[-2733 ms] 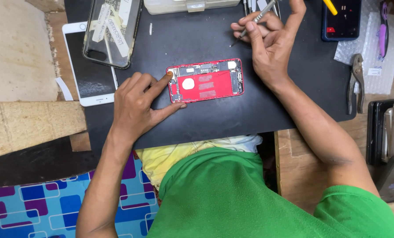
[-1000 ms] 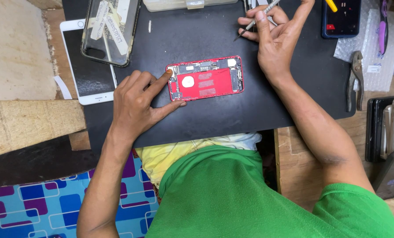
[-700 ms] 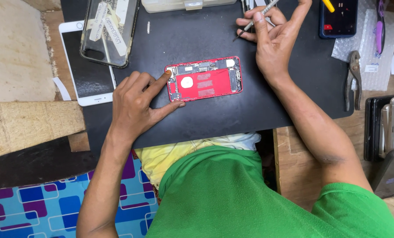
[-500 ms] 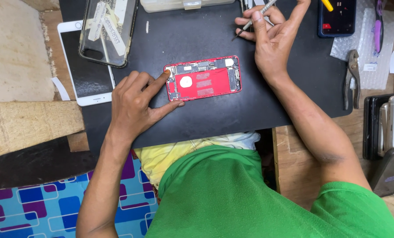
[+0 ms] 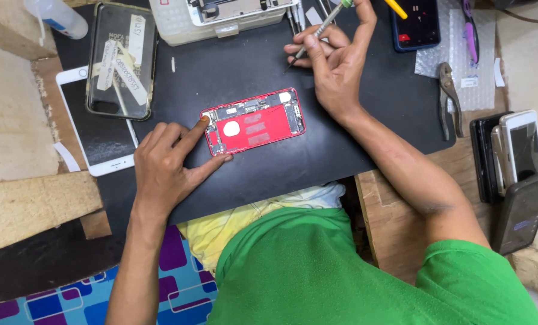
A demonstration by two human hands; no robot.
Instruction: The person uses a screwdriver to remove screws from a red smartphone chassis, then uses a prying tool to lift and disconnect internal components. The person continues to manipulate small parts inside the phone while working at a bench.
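Black matting covers a cluttered wooden workbench, seen from above the person working at it. At the centre of the mat lies an opened red phone, its inner parts facing up, tilted slightly with its far end toward two o'clock. At about eight o'clock from the phone, the left hand rests on the mat with fingers spread; its index fingertip presses the phone's near left corner and the thumb touches its lower edge. At one o'clock from the phone, the right hand is closed around a thin screwdriver, the tip pointing down toward the mat, clear of the phone. Beyond the hands, at eleven o'clock, a clear phone case with tape strips overlaps a white phone lying face up. At twelve o'clock sits a pale plastic parts box. At two o'clock are a dark phone and pliers. At three o'clock, several more phones are stacked together on the bench edge.
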